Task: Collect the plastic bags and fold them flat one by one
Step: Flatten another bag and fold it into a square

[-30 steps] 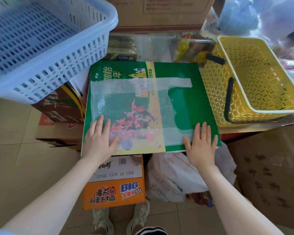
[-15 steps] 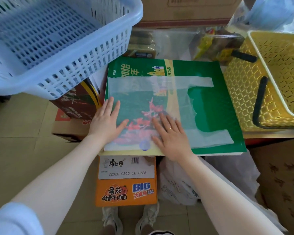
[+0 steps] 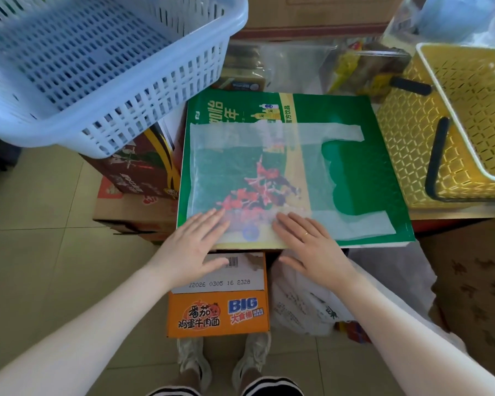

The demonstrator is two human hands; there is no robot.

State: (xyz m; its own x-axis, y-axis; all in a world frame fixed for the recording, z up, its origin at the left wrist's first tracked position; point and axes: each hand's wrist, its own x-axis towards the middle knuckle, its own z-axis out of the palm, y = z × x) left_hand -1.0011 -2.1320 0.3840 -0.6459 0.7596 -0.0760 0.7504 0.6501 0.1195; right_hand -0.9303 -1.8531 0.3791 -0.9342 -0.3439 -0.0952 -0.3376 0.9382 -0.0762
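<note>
On the green carton [image 3: 366, 178]: plastic bag [image 3: 249, 178] spread flat.
Your left hand [image 3: 195, 247] and right hand [image 3: 312, 244] press its near edge, fingers straight; the slick film may slide when folded.

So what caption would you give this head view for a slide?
Both hands press a clear bag flat on a green box.

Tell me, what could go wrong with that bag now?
Both hands, left hand and right hand, press only the bag's near edge, fingers flat. The handles lie loose at the right, so they might shift or wrinkle when it is folded. The green board juts past the box below, so pressing hard at that edge might tip it. The bag looks thin and could slide.
</note>
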